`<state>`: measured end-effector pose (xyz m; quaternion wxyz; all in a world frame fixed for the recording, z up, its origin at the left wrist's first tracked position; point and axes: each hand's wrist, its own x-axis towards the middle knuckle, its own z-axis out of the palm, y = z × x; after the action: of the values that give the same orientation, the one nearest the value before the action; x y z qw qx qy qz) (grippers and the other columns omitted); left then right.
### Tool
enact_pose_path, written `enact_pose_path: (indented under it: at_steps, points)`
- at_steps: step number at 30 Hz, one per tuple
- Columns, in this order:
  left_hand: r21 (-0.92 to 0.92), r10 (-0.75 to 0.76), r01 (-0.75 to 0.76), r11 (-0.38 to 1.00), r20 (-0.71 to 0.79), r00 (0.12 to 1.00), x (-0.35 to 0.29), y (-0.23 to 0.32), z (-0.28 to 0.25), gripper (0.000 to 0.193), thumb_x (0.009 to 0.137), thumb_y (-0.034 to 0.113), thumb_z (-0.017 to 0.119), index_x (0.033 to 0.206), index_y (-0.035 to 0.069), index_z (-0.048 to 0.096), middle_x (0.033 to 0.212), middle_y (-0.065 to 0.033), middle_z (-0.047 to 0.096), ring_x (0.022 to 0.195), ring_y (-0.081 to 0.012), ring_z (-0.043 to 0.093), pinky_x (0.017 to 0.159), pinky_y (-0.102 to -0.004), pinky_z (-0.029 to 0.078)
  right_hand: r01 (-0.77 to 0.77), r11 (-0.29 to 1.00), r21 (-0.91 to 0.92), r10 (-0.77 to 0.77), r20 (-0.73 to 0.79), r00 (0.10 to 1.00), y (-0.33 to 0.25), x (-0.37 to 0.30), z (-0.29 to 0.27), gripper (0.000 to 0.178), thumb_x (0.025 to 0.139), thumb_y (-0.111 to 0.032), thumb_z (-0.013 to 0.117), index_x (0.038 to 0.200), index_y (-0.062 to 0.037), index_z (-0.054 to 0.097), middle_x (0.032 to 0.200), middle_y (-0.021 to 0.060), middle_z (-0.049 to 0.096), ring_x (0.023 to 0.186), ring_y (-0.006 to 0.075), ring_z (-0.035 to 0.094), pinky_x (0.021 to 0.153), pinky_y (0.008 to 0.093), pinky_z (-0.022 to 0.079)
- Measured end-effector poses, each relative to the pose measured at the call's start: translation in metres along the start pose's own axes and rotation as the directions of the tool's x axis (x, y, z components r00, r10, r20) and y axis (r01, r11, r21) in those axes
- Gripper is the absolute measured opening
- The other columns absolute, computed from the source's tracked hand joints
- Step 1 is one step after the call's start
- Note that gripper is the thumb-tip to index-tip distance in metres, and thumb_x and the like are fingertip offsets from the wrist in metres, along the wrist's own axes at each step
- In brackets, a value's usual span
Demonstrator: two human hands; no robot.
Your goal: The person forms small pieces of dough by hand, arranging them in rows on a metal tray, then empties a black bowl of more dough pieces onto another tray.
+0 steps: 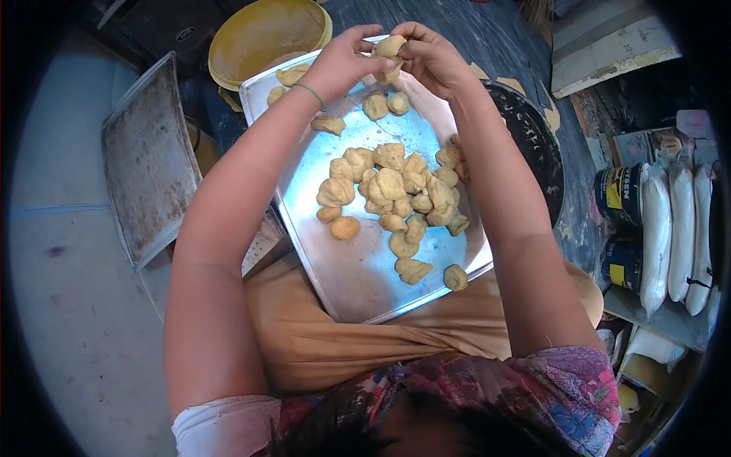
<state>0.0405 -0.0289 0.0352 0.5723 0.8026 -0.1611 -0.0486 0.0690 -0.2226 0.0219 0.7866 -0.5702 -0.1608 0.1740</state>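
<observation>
Near the far end of a shiny metal tray (343,286), my left hand (346,65) and my right hand (435,62) meet around a tan lump of dough (389,47). The fingers of both hands are closed on it, and part of it is hidden behind them. A green band circles my left wrist. Just below my hands lie two small dough pieces (375,106). A large cluster of uneven dough lumps (388,185) sits in the middle of the tray, with a few separate pieces toward the near edge. Other pieces lie by my left forearm.
The tray rests across my lap. A yellow tub (268,38) stands at its far left corner, and a stained metal tray (150,164) leans to the left. A round black pan (533,152) is partly behind my right arm. Shelves on the right hold dark cans (620,194) and white packets (656,236).
</observation>
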Motion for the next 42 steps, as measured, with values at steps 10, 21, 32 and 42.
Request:
enact_pose_path:
  at_steps: [10,21,32,42]
  points:
    - [-0.044,-0.045,0.049,0.998,0.088,0.995,-0.017,0.004,-0.019,0.042,0.076,0.015,0.072,0.113,-0.002,0.059,0.091,-0.0045,0.063,0.083,-0.0113,0.057,0.076,-0.0248,0.047,0.079,0.972,-0.222,-0.137,-0.261,0.955,-0.019,0.003,-0.004,0.027,0.086,-0.023,0.067,0.107,-0.0074,0.061,0.096,0.0048,0.065,0.084,0.0139,0.062,0.077,0.0299,0.051]
    - [0.143,-0.14,0.115,0.983,0.186,0.973,-0.056,-0.007,-0.055,0.03,0.08,0.018,0.068,0.104,0.0,0.065,0.09,-0.005,0.064,0.079,-0.0119,0.057,0.075,-0.0265,0.046,0.0,0.5,-0.866,-0.342,-0.197,0.919,0.035,0.033,-0.013,0.025,0.081,-0.023,0.069,0.104,-0.0126,0.07,0.096,0.0086,0.065,0.086,0.0209,0.061,0.076,0.0318,0.048]
    - [0.807,0.342,-0.133,0.575,-0.089,0.936,-0.056,-0.034,-0.071,0.03,0.079,0.018,0.065,0.106,0.006,0.065,0.1,-0.012,0.063,0.096,-0.0318,0.058,0.086,-0.0378,0.045,0.139,0.025,-0.99,-0.082,0.137,0.987,0.03,0.056,0.036,0.044,0.073,-0.025,0.064,0.117,-0.0273,0.062,0.117,-0.0007,0.056,0.113,0.0242,0.046,0.096,0.0432,0.027]
    - [0.811,0.312,-0.102,0.577,-0.103,0.944,-0.05,-0.049,-0.074,0.04,0.078,0.024,0.069,0.114,0.009,0.061,0.115,-0.0095,0.061,0.11,-0.0287,0.054,0.094,-0.0388,0.039,0.255,-0.043,-0.966,-0.109,0.258,0.96,0.038,0.052,0.041,0.058,0.071,-0.047,0.072,0.124,-0.0277,0.059,0.125,0.0016,0.053,0.123,0.0253,0.041,0.099,0.0462,0.023]
